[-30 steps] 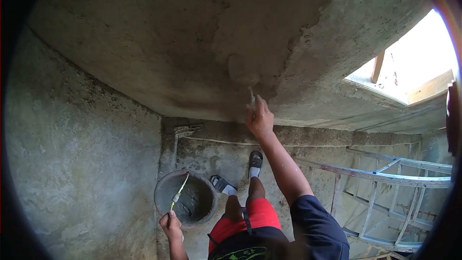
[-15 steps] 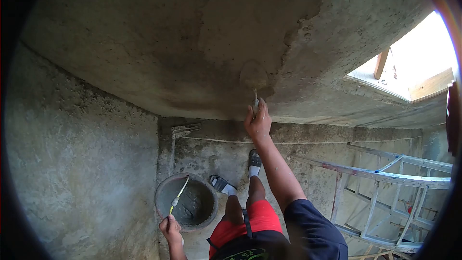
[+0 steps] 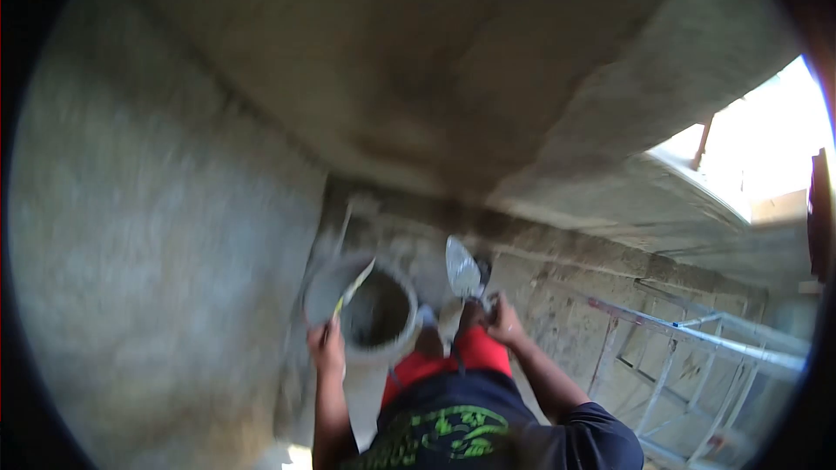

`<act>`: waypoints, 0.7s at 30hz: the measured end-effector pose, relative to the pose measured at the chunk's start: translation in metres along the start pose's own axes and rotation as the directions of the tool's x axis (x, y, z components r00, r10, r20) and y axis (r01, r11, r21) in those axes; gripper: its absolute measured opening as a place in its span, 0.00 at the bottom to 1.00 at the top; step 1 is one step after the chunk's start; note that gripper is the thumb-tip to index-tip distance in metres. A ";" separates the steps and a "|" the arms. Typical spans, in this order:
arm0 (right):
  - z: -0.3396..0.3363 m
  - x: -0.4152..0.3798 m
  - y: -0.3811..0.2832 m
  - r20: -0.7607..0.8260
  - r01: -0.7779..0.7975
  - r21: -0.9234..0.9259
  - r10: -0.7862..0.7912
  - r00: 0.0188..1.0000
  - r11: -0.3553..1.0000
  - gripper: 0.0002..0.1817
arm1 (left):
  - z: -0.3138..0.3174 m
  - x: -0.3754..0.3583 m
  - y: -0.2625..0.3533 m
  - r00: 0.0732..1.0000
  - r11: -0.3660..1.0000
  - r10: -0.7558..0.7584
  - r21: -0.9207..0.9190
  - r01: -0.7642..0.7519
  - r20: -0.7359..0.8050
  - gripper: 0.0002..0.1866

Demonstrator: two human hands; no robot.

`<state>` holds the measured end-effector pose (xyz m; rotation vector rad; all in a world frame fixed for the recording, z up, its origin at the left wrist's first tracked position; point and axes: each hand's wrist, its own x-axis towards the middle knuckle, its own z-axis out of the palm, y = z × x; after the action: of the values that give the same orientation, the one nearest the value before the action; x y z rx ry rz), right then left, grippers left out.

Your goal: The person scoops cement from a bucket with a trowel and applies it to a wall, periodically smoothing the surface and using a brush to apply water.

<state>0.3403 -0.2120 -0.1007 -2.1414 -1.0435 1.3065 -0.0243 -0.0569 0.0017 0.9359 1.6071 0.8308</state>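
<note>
On the left, my left hand (image 3: 326,344) is closed around a slim yellow-handled tool (image 3: 355,285) with a long, narrow, pale end pointing up and away; its exact kind is unclear. That tool overlaps a round tub (image 3: 412,309) on the floor, which contains wet grey mortar (image 3: 376,318). My right hand (image 3: 505,322) grips a pointed trowel (image 3: 462,268) by its handle in front of my right leg. The trowel's shiny, leaf-shaped blade faces up, apart from the wall.
A rough plastered wall (image 3: 418,96) rises ahead, and another wall (image 3: 157,252) stands at left. A metal ladder-like frame (image 3: 697,335) lies along the right side. Bright light comes through an opening (image 3: 758,139) at upper right.
My right hand has drawn the trowel down off the wall, back toward my body. My left hand still holds its tool, now a little higher in view. The camera view has shifted and blurred.
</note>
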 end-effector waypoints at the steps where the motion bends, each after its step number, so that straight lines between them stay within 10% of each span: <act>1: -0.004 -0.005 0.000 -0.003 0.193 0.002 -0.193 0.981 0.981 0.38 | -0.002 0.003 -0.006 0.997 0.996 0.074 0.043 -0.075 0.010 0.24; 2: -0.024 -0.012 -0.026 0.077 0.317 -0.064 -0.312 0.947 0.946 0.36 | -0.003 -0.001 -0.001 0.998 0.999 0.045 -0.006 -0.045 0.036 0.23; 3: -0.048 -0.024 -0.082 0.283 0.071 -0.027 -0.060 0.957 0.997 0.28 | 0.000 -0.005 0.015 0.989 0.986 0.140 0.081 -0.143 0.042 0.24; 5: -0.059 -0.019 -0.124 0.385 0.389 -0.001 -0.359 0.850 0.921 0.22 | -0.002 -0.014 0.018 0.984 0.984 0.165 0.055 -0.169 0.064 0.25; 10: -0.041 0.016 -0.221 0.583 0.659 -0.471 -0.354 0.731 0.586 0.11 | 0.001 -0.013 0.048 0.956 0.962 0.264 0.042 -0.271 0.126 0.26; 14: 0.009 0.067 -0.262 0.837 0.809 -0.480 -0.101 0.538 0.340 0.13 | 0.004 -0.012 0.059 0.922 0.929 0.358 0.040 -0.367 0.145 0.26; 18: 0.031 0.087 -0.291 0.808 0.578 -0.538 0.182 0.560 0.613 0.17 | 0.007 -0.002 0.055 0.921 0.935 0.346 0.013 -0.354 0.181 0.24; 21: 0.057 0.099 -0.263 0.896 0.438 -0.382 0.210 0.392 0.814 0.25 | 0.011 0.002 0.053 0.933 0.951 0.307 -0.033 -0.306 0.191 0.23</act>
<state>0.2170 0.0294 -0.0053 -1.4098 -2.2457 2.4580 -0.0056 -0.0304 0.0449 1.2478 1.3091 0.9226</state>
